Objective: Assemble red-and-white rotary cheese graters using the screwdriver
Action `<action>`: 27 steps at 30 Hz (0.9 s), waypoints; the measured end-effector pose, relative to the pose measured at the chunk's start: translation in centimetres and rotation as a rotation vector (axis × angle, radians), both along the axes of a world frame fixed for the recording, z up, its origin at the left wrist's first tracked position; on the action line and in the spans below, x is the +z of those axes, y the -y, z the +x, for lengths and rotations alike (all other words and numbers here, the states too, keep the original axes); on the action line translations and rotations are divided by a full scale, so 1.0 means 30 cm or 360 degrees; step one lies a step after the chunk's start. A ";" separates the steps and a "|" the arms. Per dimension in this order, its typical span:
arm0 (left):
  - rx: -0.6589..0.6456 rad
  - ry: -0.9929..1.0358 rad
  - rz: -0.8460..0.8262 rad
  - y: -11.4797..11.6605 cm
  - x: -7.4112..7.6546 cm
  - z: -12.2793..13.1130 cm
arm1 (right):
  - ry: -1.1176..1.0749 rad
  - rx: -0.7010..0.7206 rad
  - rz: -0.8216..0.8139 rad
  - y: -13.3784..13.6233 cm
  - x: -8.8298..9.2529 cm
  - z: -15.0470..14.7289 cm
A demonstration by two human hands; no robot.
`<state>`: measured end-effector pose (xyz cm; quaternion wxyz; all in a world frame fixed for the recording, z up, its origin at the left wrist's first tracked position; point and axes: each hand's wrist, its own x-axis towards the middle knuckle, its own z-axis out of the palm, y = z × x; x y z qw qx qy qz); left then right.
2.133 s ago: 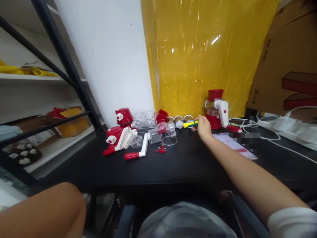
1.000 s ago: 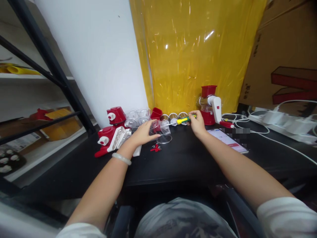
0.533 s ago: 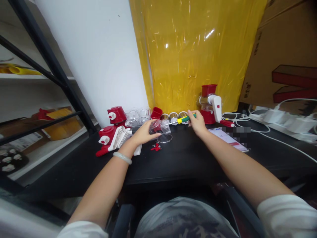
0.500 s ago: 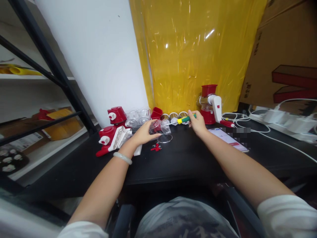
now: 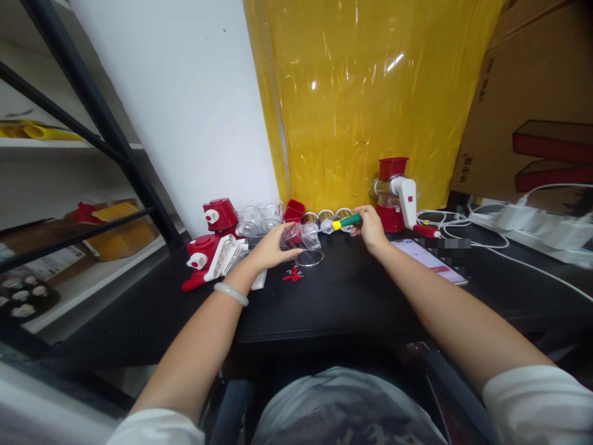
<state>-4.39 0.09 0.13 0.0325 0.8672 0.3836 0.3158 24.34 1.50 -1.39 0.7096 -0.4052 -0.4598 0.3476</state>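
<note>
Gripped in the right hand [image 5: 372, 228], a green-and-yellow screwdriver [image 5: 348, 221] points left above the black table [image 5: 352, 296]; left hand [image 5: 270, 248] clasps a clear plastic housing [image 5: 301, 237] resting there

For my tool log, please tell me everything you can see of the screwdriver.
The screwdriver has a thick handle, green with a yellow front end, plastic by its look. A thin metal shaft runs left from it; its tip is too small to make out. It is held almost level above the table, the right hand gripping the handle's rear. The shaft points toward the clear part that the left hand holds.
</note>
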 end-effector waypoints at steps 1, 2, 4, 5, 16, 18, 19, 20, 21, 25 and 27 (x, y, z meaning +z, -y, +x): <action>0.0002 -0.0001 0.0003 -0.002 -0.001 -0.001 | -0.0002 0.0005 0.0004 -0.001 0.000 -0.001; -0.0003 -0.0004 0.0007 -0.004 -0.002 -0.002 | -0.0004 0.0012 0.0010 -0.002 -0.001 -0.002; -0.0017 -0.0003 0.0017 -0.006 -0.004 -0.004 | -0.0012 0.0022 0.0028 -0.005 -0.003 -0.002; -0.0021 0.0000 0.0018 -0.006 -0.004 -0.004 | -0.0020 0.0015 0.0038 -0.007 -0.005 -0.001; -0.0013 0.0023 -0.0019 0.002 0.001 0.002 | 0.0001 -0.0017 -0.0034 0.005 -0.003 0.003; -0.0005 0.0021 -0.0018 0.000 0.000 0.001 | -0.0065 0.0035 -0.0076 0.013 0.006 0.001; -0.0004 0.0021 -0.0022 0.000 -0.001 0.000 | -0.0073 0.0049 -0.0074 0.015 0.009 0.001; -0.0005 0.0021 -0.0027 -0.001 -0.001 0.000 | -0.0070 0.0054 -0.0061 0.016 0.011 0.001; -0.0007 0.0019 -0.0030 -0.001 -0.001 -0.001 | -0.0062 0.0053 -0.0046 0.015 0.011 0.001; -0.0020 0.0025 -0.0004 0.000 -0.001 -0.001 | -0.0023 0.0024 0.0022 0.002 0.001 0.002; -0.0016 0.0032 -0.0010 0.001 -0.002 -0.001 | 0.0016 -0.0004 0.0049 -0.005 -0.006 0.003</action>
